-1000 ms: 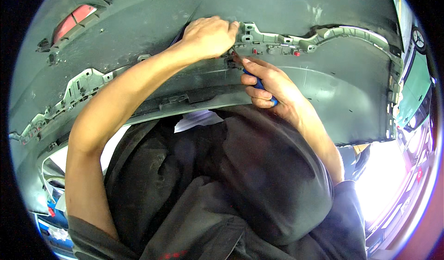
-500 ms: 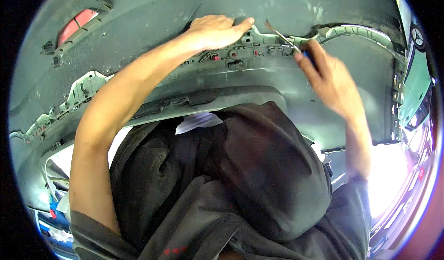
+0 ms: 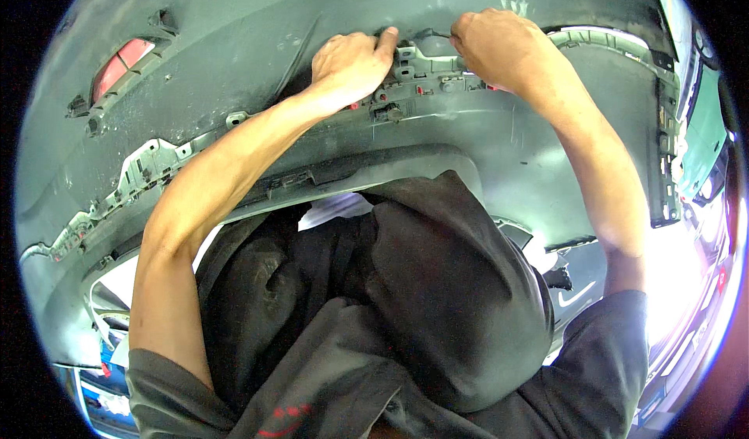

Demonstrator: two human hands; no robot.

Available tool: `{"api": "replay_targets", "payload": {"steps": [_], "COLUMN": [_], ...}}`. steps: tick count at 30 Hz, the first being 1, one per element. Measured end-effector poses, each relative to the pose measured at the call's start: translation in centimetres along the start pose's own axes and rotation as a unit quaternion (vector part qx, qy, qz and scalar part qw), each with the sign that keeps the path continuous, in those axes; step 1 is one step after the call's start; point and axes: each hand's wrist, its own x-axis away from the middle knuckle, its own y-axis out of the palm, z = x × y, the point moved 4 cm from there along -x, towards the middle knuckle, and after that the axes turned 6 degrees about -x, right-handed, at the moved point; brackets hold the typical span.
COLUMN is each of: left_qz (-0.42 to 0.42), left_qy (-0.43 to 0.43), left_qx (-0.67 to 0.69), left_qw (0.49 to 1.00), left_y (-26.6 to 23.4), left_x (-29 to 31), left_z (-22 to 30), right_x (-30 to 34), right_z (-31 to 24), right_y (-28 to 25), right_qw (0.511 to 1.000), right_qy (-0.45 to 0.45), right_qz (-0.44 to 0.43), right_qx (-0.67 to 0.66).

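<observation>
A dark grey-green car bumper cover [image 3: 250, 29] spreads before me. Along its middle runs a pale bracket strip [image 3: 433, 66] with tabs and holes. My left hand [image 3: 347, 66] is closed against the cover at the strip's left part, thumb stretched up beside a holed tab. What its curled fingers hold is hidden. My right hand [image 3: 499, 49], fingers wrapped round a screwdriver, is at the strip's right part. Only the screwdriver's thin dark tip [image 3: 438, 33] shows, pointing left at the cover just above the strip; the handle is inside my fist.
A red reflector [image 3: 121, 68] sits in the cover at the upper left. Another pale bracket [image 3: 152, 158] lies along the left side. A slotted edge [image 3: 667, 154] bounds the cover on the right, with a green vehicle [image 3: 706, 138] beyond. Dark clothing fills the lower middle.
My right hand has moved up and left with the screwdriver, turning so its back faces me. My left hand has shifted slightly left and down along the strip.
</observation>
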Motion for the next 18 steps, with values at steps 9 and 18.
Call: {"api": "replay_targets", "payload": {"steps": [9, 18], "left_qz": [0.032, -0.045], "left_qy": [0.001, 0.042], "left_qx": [0.005, -0.076], "left_qw": [0.999, 0.995], "left_y": [-0.4, -1.1], "left_x": [0.3, -1.5], "left_z": [-0.3, -0.1], "right_x": [-0.3, 2.0], "right_z": [1.2, 5.6], "right_y": [-0.1, 1.6], "right_qw": [0.995, 0.993], "right_qy": [-0.067, -0.007], "right_qz": [0.070, 0.056], "right_qx": [-0.025, -0.105]}}
